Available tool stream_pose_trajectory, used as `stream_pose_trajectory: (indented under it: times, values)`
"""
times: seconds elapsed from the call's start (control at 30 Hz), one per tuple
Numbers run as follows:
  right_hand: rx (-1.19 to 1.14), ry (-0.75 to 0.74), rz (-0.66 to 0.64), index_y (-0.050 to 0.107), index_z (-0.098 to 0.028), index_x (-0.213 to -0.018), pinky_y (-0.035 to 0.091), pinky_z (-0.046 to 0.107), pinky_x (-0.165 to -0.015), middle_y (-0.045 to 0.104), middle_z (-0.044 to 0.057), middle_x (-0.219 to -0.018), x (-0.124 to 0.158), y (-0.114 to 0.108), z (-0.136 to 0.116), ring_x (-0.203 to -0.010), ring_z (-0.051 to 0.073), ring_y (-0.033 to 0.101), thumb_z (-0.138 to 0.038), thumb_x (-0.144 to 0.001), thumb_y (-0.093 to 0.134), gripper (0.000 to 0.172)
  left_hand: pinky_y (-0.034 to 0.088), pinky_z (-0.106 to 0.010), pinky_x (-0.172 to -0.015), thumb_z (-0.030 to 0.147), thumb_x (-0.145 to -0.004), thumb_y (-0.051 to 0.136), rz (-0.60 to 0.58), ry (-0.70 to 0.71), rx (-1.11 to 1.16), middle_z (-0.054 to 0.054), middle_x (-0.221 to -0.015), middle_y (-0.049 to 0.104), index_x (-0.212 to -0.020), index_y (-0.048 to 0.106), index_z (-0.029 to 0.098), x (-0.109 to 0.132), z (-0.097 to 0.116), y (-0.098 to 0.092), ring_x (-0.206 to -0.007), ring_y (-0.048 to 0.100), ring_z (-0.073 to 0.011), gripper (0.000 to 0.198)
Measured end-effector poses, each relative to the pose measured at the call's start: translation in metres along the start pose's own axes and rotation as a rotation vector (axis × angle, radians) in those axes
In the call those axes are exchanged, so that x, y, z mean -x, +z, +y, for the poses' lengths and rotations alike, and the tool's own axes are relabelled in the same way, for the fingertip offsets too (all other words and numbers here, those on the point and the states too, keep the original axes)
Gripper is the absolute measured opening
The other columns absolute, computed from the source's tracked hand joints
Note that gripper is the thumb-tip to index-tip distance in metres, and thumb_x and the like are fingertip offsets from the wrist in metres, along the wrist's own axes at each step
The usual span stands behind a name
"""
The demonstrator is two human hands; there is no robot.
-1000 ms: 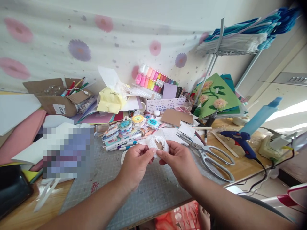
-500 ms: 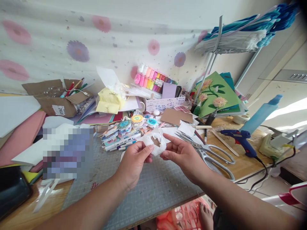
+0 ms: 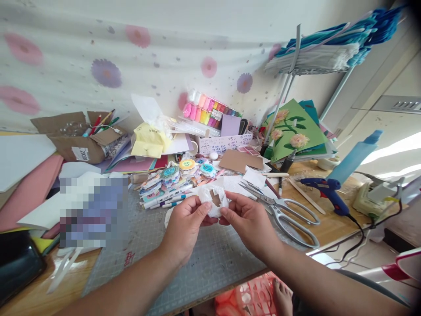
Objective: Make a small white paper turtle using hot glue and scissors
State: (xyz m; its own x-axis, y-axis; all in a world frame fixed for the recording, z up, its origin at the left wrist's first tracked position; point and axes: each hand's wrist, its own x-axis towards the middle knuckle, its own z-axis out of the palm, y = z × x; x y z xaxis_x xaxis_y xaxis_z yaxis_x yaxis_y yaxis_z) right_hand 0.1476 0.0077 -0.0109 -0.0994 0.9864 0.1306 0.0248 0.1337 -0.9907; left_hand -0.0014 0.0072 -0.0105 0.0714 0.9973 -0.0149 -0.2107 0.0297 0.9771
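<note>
A small piece of white tissue paper (image 3: 204, 193), folded around brown cardboard (image 3: 216, 200) that shows in its middle, is held up over the grey cutting mat (image 3: 210, 259). My left hand (image 3: 186, 226) pinches its left and lower edge between thumb and fingers. On the other edge, my right hand (image 3: 248, 217) grips it the same way, thumb in front. Just right of my right hand lie large grey-handled scissors (image 3: 279, 210), blades pointing away to the left. Behind the hands, several badge-like paper pieces (image 3: 170, 173) are heaped beside marker pens (image 3: 167, 199).
A blue glue gun (image 3: 324, 188) stands at the right with its cord near a power socket block (image 3: 371, 199). Brown cardboard (image 3: 241, 161) lies behind the scissors. At the back left is an open carton (image 3: 70, 147); green paper with flowers (image 3: 297, 127) leans at the right.
My right hand has moved left and its fingers have closed on the right edge of the tissue-wrapped piece. The left hand keeps its hold.
</note>
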Motion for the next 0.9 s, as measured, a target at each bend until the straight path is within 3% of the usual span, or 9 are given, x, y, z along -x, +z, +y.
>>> stream_pose_trajectory:
  times: [0.1, 0.2, 0.37, 0.47, 0.67, 0.8, 0.9]
  values:
    - [0.051, -0.075, -0.082, 0.058, -0.017, -0.117, 0.048, 0.031, -0.064, 0.06, -0.002, -0.066, 0.0, -0.004, -0.002, -0.065, 0.018, 0.063, -0.035, -0.078, 0.065, 0.043, 0.052, -0.025, -0.061, 0.033, -0.078, 0.065, 0.032, 0.028, -0.035, -0.001, -0.076, 0.067, -0.077, 0.063, 0.016, -0.001, 0.003, -0.002, -0.066, 0.062, -0.014, 0.017]
    - [-0.04, -0.019, -0.167, 0.06, -0.018, -0.114, 0.051, 0.031, -0.067, 0.066, 0.001, -0.074, -0.002, -0.01, -0.007, -0.068, 0.017, 0.064, -0.041, -0.078, 0.067, 0.043, 0.052, -0.025, -0.058, 0.033, -0.077, 0.066, 0.015, 0.038, -0.076, -0.002, -0.078, 0.067, -0.078, 0.063, 0.016, -0.002, 0.006, -0.003, -0.067, 0.062, -0.0148, 0.018]
    - [-0.149, 0.142, -0.108, 0.061, -0.017, -0.079, 0.052, 0.026, -0.057, 0.066, -0.001, -0.064, -0.004, -0.011, -0.011, -0.055, 0.013, 0.064, -0.043, -0.067, 0.076, 0.032, 0.052, -0.024, -0.056, 0.034, -0.075, 0.068, -0.016, 0.064, -0.105, -0.001, -0.075, 0.067, -0.077, 0.064, 0.016, -0.001, 0.005, -0.003, -0.069, 0.062, -0.0158, 0.018]
    - [-0.156, 0.17, -0.075, 0.057, -0.018, -0.07, 0.05, 0.024, -0.051, 0.064, -0.003, -0.055, -0.002, -0.009, -0.011, -0.049, 0.012, 0.062, -0.041, -0.067, 0.075, 0.029, 0.051, -0.023, -0.054, 0.034, -0.074, 0.068, -0.009, 0.093, -0.146, 0.001, -0.067, 0.063, -0.071, 0.061, 0.017, 0.001, 0.004, -0.002, -0.064, 0.06, -0.0145, 0.019]
    - [-0.149, 0.189, -0.082, 0.054, -0.019, -0.068, 0.047, 0.022, -0.047, 0.063, -0.004, -0.053, -0.002, -0.009, -0.01, -0.044, 0.011, 0.059, -0.035, -0.068, 0.073, 0.025, 0.048, -0.023, -0.059, 0.034, -0.075, 0.069, -0.045, 0.111, -0.181, 0.002, -0.066, 0.062, -0.073, 0.063, 0.016, 0.001, 0.001, -0.004, -0.064, 0.058, -0.0138, 0.019]
    - [-0.18, 0.191, -0.089, 0.055, -0.018, -0.066, 0.049, 0.023, -0.05, 0.063, -0.004, -0.053, -0.001, -0.01, -0.012, -0.046, 0.011, 0.059, -0.039, -0.066, 0.075, 0.029, 0.047, -0.024, -0.066, 0.039, -0.084, 0.059, -0.083, 0.132, -0.017, 0.0, -0.074, 0.065, -0.085, 0.067, 0.019, 0.001, -0.002, -0.006, -0.069, 0.056, -0.0137, 0.022]
    - [-0.173, 0.199, -0.146, 0.061, -0.017, -0.071, 0.049, 0.023, -0.052, 0.064, -0.002, -0.058, 0.002, -0.011, -0.014, -0.049, 0.011, 0.061, -0.045, -0.066, 0.076, 0.032, 0.047, -0.025, -0.063, 0.039, -0.084, 0.058, -0.066, 0.098, 0.015, 0.0, -0.073, 0.064, -0.083, 0.068, 0.019, 0.0, -0.002, -0.006, -0.069, 0.054, -0.0147, 0.022]
